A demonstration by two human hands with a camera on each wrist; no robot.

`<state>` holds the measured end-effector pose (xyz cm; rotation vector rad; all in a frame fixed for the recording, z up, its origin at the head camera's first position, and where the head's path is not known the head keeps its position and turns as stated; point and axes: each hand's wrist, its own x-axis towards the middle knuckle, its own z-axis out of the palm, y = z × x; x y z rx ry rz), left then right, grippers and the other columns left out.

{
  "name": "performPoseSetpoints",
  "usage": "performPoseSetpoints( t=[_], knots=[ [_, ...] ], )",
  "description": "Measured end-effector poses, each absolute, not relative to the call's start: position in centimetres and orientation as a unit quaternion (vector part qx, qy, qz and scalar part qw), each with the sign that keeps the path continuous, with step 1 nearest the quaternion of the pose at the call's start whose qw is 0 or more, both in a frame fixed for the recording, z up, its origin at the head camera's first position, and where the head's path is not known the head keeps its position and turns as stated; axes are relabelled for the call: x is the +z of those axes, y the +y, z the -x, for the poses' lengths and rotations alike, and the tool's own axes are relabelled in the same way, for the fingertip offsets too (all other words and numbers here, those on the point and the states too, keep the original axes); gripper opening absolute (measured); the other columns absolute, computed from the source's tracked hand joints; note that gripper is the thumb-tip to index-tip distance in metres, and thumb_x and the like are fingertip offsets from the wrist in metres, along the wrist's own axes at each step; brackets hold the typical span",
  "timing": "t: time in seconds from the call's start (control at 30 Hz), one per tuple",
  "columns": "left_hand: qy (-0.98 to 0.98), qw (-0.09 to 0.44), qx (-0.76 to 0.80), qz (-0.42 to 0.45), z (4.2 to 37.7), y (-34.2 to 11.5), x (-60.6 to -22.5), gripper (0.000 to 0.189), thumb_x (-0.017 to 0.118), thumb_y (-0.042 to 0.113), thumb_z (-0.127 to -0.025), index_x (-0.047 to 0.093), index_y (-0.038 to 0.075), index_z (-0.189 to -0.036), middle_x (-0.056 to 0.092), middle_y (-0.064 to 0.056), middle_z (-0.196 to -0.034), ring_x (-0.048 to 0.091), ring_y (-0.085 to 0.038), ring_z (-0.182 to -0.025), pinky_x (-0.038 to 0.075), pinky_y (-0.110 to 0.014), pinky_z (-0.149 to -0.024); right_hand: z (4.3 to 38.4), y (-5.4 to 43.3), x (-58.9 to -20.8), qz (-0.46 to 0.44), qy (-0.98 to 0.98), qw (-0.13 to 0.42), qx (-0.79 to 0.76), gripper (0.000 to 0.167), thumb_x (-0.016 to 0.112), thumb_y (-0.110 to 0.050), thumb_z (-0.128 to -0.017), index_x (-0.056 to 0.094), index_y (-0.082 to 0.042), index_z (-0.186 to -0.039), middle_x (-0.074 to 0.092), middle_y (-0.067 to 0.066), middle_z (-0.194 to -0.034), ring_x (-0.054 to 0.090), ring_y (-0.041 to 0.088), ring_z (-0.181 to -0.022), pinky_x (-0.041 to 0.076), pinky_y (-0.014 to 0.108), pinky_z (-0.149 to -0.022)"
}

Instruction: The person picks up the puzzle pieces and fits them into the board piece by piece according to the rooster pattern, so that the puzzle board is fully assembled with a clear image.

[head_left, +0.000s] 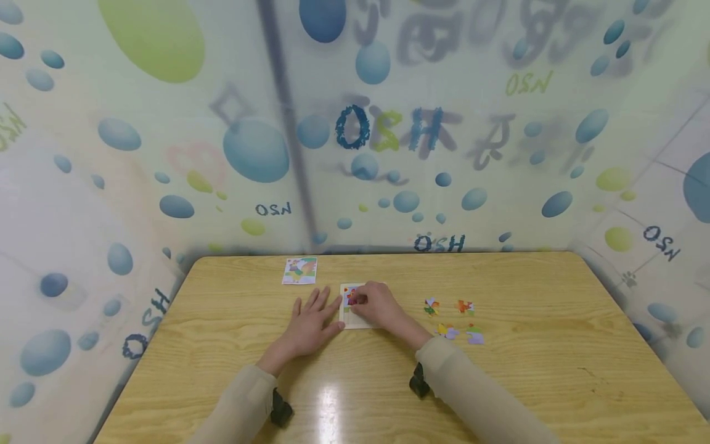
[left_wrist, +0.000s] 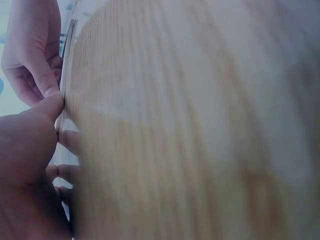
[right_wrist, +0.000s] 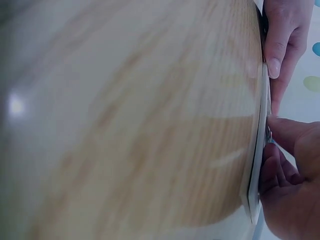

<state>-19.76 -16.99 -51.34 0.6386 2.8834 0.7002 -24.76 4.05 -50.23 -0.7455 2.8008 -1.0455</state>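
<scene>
A small pale puzzle tray (head_left: pixel 363 322) lies flat on the table, with a colourful puzzle piece (head_left: pixel 348 291) in its upper left corner. My right hand (head_left: pixel 378 303) reaches over the tray, thumb and forefinger pinching at the puzzle piece while the other fingers curl in. Most of the tray's right half is hidden under this hand. My left hand (head_left: pixel 312 325) rests on the table with fingers spread, its thumb and forefinger right at the tray's left edge. In the right wrist view, the tray's edge (right_wrist: pixel 253 185) shows side-on beside both hands.
Several loose puzzle pieces (head_left: pixel 447 332) lie on the wooden table (head_left: pixel 532 370) to the right of the tray. A square picture card (head_left: pixel 299 271) with a colourful print sits at the back left. Patterned walls (head_left: pixel 405 172) rise behind the table and at both sides.
</scene>
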Motion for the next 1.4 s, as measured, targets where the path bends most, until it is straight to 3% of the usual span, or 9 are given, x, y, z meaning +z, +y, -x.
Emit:
performPoseSetpoints(
  t=[0.37,0.8,1.13,1.4],
  knots=[
    [0.950,0.061,0.227,-0.208,19.8,-17.0,-51.4,0.065,0.052,0.045,-0.106,0.036,0.012,-0.160,0.013,-0.020,-0.169,0.006,-0.043,-0.155,0.000,-0.073,-0.114,24.6,4.4,-50.3,0.279,0.900,0.045,-0.331,0.022,0.072,-0.009,-0.097,0.078,-0.008,-0.118,0.063,0.003,-0.096,0.052,0.015,-0.081,0.044,0.031,-0.071],
    [0.949,0.051,0.231,-0.209,20.0,-17.3,-52.1,0.066,0.050,0.049,-0.106,0.036,0.015,-0.160,0.013,-0.018,-0.169,0.006,-0.042,-0.155,-0.001,-0.073,-0.114,24.5,4.5,-49.9,0.294,0.903,0.067,-0.307,0.025,0.068,-0.011,-0.100,0.074,-0.006,-0.124,0.060,0.004,-0.102,0.054,0.016,-0.087,0.047,0.033,-0.076],
    [0.947,0.055,0.235,-0.211,19.9,-17.2,-52.1,0.066,0.051,0.049,-0.106,0.035,0.015,-0.161,0.012,-0.018,-0.169,0.005,-0.041,-0.155,-0.002,-0.073,-0.114,24.5,4.6,-49.9,0.300,0.898,0.065,-0.315,0.023,0.067,-0.009,-0.099,0.075,-0.004,-0.120,0.061,0.006,-0.101,0.056,0.018,-0.088,0.049,0.036,-0.079],
    [0.948,0.054,0.234,-0.210,19.8,-17.1,-51.7,0.065,0.052,0.045,-0.106,0.036,0.012,-0.160,0.014,-0.021,-0.168,0.007,-0.044,-0.155,-0.002,-0.073,-0.115,24.9,4.8,-50.3,0.273,0.893,0.048,-0.354,0.020,0.075,-0.006,-0.093,0.077,-0.004,-0.112,0.059,0.001,-0.086,0.052,0.013,-0.077,0.046,0.029,-0.070]
  ],
)
